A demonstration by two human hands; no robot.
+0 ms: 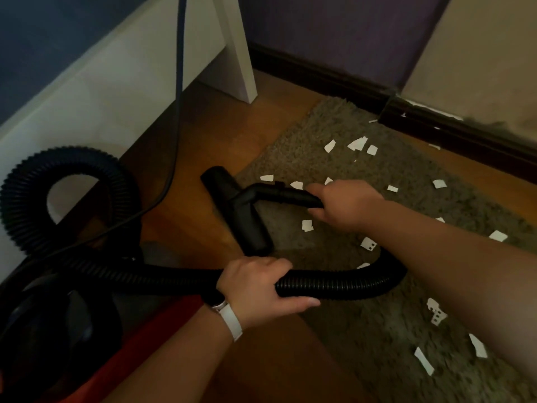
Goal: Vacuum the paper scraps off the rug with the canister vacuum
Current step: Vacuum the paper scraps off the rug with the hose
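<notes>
The black ribbed plastic hose (334, 283) shows fine rings along its length; the black plastic floor nozzle (235, 210) is plain. The shaggy grey-brown rug (363, 330) is mottled and flecked with white torn paper scraps (307, 225), a few bearing small dark squares. At near left the round canister vacuum body (58, 330) is black over red. The wooden floor (186, 216) is orange-brown, the far wall (334, 33) purple, the wrist strap (231, 318) white.

No legible text, label, brand, number or sign is found on any surface. The paper scraps (368, 244) carry small dark marks, too blurred to read.
</notes>
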